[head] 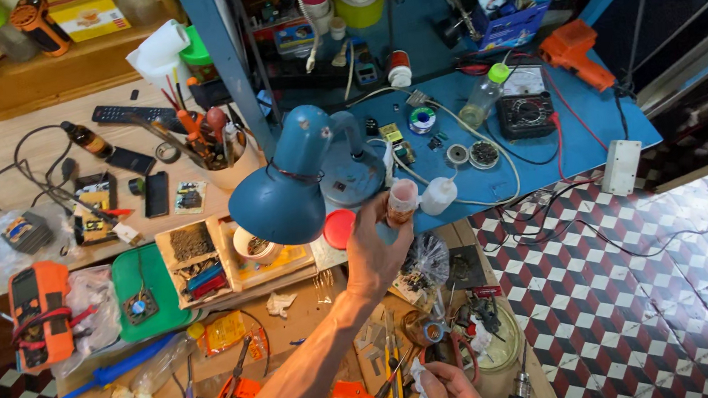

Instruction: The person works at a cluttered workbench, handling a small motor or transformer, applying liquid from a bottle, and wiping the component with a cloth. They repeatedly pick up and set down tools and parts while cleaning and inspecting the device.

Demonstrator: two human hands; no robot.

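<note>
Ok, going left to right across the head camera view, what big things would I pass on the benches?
Orange multimeter → green tray → blue desk lamp → left hand holding a small bottle → black multimeter → orange tool.

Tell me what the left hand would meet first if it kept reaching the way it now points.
The left hand, fingers around a small pale bottle, points up toward the blue metal desk lamp's round base. That would likely come first, though depth is unclear from this view.

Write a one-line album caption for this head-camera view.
Left hand lifts a small translucent plastic bottle beside a blue metal desk lamp; right hand grips white cloth.
</note>
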